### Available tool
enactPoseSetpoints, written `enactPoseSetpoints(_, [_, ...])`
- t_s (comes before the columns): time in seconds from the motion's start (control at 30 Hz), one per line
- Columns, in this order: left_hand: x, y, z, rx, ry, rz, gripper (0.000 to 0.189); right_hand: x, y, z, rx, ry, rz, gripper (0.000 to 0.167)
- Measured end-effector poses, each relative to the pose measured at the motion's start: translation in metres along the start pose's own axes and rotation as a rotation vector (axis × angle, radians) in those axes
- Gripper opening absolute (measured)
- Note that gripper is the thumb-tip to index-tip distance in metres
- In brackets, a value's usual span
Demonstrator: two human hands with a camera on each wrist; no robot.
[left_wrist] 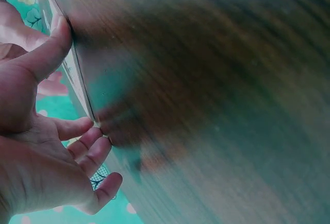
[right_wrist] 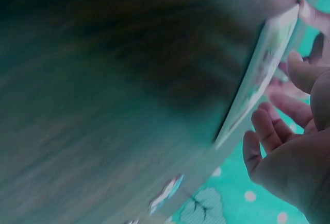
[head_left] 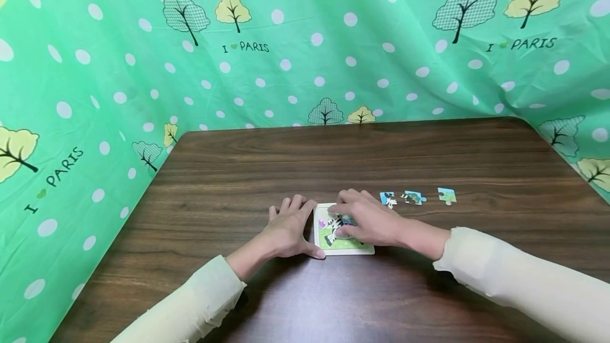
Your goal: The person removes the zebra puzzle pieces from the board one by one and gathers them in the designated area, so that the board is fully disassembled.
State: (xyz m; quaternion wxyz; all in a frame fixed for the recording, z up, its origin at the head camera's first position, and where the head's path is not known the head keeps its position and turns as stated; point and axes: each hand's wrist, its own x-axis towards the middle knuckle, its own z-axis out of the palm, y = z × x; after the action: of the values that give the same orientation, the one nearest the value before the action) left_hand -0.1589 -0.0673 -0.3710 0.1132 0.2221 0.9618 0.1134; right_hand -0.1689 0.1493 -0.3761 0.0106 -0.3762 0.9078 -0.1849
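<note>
In the head view, a small white-bordered jigsaw puzzle board with a zebra picture lies on the table. My left hand spans its left side, the thumb touching the near corner and the index finger at the far corner; the left wrist view shows these fingers fairly straight along the edge. Over the picture is my right hand, its thumb and index finger apart, the other fingers loosely bent. In the right wrist view, no piece shows between those fingers. The right hand hides part of the picture.
Right of the board lie three loose jigsaw pieces: a black-and-white one, a dark green and blue one and a light green one. The brown wooden table meets a green dotted curtain at the back and left.
</note>
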Motion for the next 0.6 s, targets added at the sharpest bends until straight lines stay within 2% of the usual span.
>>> enactPoseSetpoints(0.23, [0.0,-0.001,0.0,0.009,-0.001,0.004,0.095,0.008,-0.009,0.01,-0.101,0.039,-0.047,0.039])
enactPoseSetpoints(0.4, [0.0,-0.001,-0.001,0.007,0.0,0.002,0.096,0.01,-0.01,0.012,-0.082,0.063,-0.059,0.031])
enactPoseSetpoints(0.6, [0.0,-0.002,0.0,-0.002,0.003,0.005,0.095,0.014,-0.011,0.013,-0.004,0.06,-0.019,0.029])
